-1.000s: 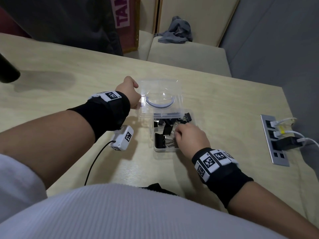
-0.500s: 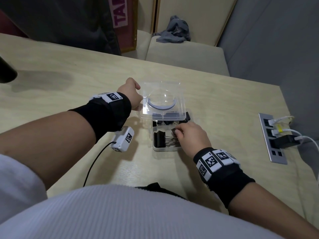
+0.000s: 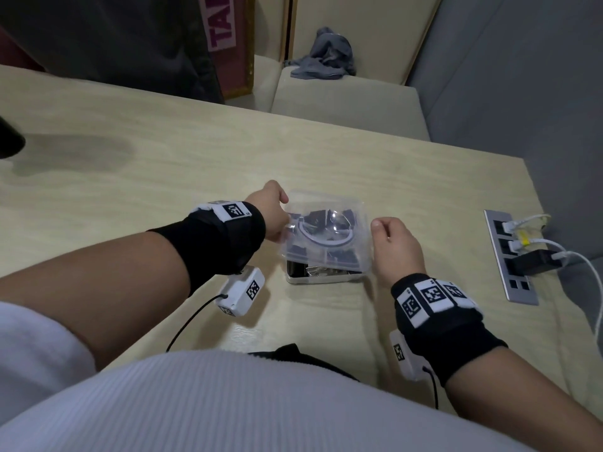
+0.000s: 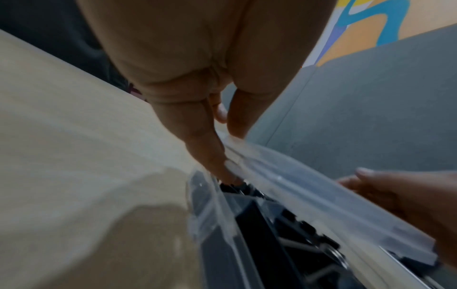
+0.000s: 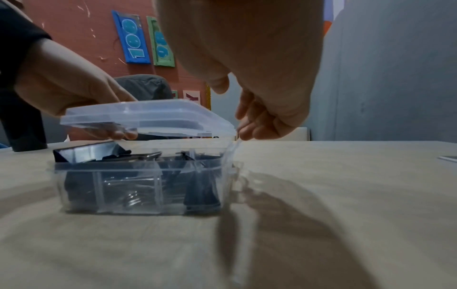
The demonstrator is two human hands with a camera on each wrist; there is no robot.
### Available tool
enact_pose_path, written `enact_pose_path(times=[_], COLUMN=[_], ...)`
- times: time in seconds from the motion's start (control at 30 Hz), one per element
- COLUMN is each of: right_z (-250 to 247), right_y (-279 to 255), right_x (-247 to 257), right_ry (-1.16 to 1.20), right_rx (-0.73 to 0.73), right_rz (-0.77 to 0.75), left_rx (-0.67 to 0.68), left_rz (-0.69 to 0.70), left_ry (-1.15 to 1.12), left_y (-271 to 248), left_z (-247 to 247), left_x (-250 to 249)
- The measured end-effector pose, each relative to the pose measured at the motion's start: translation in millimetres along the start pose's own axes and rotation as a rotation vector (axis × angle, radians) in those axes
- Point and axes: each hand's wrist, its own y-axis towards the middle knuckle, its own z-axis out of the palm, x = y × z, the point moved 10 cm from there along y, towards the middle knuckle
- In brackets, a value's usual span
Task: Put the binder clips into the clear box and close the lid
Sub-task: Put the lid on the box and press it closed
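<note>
Clear lid [image 5: 148, 115] ajar, left hand [image 3: 270, 212] pinching edge.

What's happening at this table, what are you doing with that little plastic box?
A person is closing a clear box full of black binder clips on a wooden table. The left hand grips the hinged lid by its edge, with the lid partly lowered and a gap still showing above the box. The right hand is beside the box, loosely curled, holding nothing. The lid is not shut yet.

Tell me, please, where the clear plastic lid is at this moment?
In the head view the clear plastic lid hangs partly lowered over the clear box of black binder clips, its left edge pinched by the left hand.
</note>
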Motion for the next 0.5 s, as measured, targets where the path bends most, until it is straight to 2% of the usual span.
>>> enact_pose_path(times=[0.3,0.5], right_z=[10,18], right_y=[2,-1], right_x=[-5,2], right_ry=[-0.047,-0.115], right_rx=[0.032,0.073], right_rz=[-0.026,-0.057], left_rx=[0.027,0.016], left_rz=[0.1,0.123], left_ry=[0.584,0.76], left_y=[-3,-1], left_z=[21,17], left_x=[-18,-21])
